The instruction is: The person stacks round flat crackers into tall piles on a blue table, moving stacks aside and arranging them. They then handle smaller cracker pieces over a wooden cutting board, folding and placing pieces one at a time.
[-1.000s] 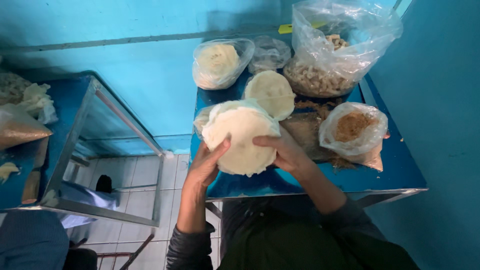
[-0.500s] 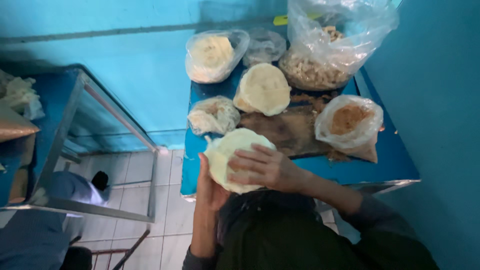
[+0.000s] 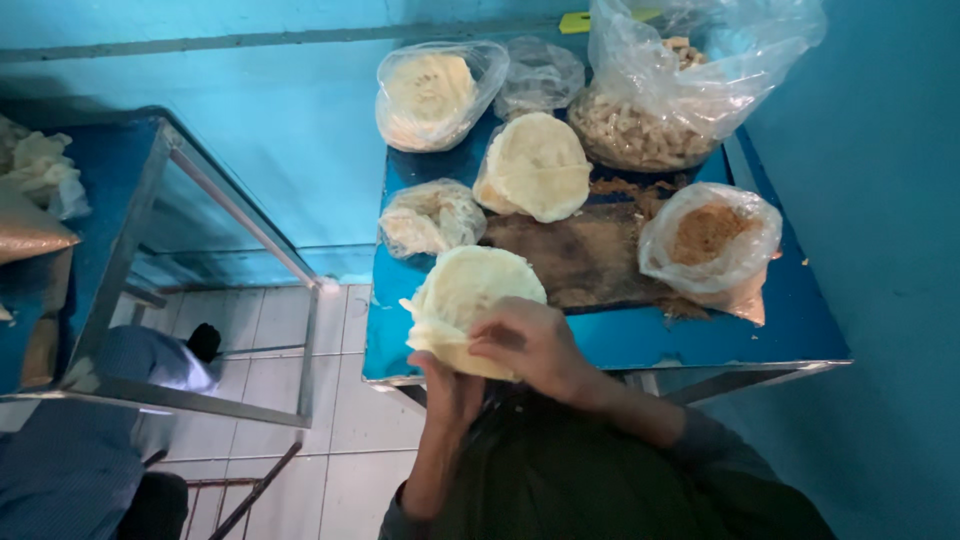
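Both my hands hold a stack of round, pale flatbreads (image 3: 468,292) over the near edge of a blue table (image 3: 700,340). My left hand (image 3: 447,385) supports the stack from underneath. My right hand (image 3: 530,343) rests on top at the near edge, with its fingers pinching the top sheets. On the table beyond it lies another bare stack of flatbreads (image 3: 535,165), and a small clear bag of flatbreads (image 3: 430,217) sits to the left of that.
At the table's back are a bagged flatbread stack (image 3: 430,95), an almost empty clear bag (image 3: 538,75) and a large bag of pale chunks (image 3: 660,110). A bag of brown crumbs (image 3: 710,240) sits right. A glass-sided counter (image 3: 150,250) stands left, with another person's leg (image 3: 80,450) below.
I have drawn the flatbread stack down off the table toward my body. My right hand has moved from the stack's side onto its top, and the small bag beneath is uncovered.
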Demonstrator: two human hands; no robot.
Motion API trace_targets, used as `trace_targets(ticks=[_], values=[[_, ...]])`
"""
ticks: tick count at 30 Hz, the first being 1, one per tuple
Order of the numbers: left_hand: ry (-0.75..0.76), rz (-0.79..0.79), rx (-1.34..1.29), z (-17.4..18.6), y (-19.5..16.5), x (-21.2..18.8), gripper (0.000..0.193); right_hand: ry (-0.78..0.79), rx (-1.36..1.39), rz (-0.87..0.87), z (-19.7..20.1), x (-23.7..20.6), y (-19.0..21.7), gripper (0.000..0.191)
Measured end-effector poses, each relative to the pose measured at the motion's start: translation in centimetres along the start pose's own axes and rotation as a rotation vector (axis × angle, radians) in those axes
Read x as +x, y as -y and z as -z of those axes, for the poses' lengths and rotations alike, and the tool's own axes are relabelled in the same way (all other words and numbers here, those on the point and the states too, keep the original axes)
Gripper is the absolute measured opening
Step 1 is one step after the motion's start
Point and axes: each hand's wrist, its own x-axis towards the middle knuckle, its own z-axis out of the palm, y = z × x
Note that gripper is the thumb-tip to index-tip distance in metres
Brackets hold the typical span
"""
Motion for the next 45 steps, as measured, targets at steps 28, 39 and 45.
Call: trace_targets(ticks=[28, 39, 45], values=[[0.072, 0.1, 0.507, -7.2, -7.9, 3.7, 0.08, -0.011, 1.38, -0.556, 2.4, -0.2, -6.1, 0.068], [0.169, -0.573, 1.518, -11.3, -10.3, 8.3, 0.049, -0.247, 1.17, -0.572, 6.5, -0.3, -5.2, 0.067], [0.149, -0.547, 1.587, -12.1, -9.1, 8.2, 0.041, -0.313, 1.158, -0.464, 5.8, -1.4, -6.3, 0.07]])
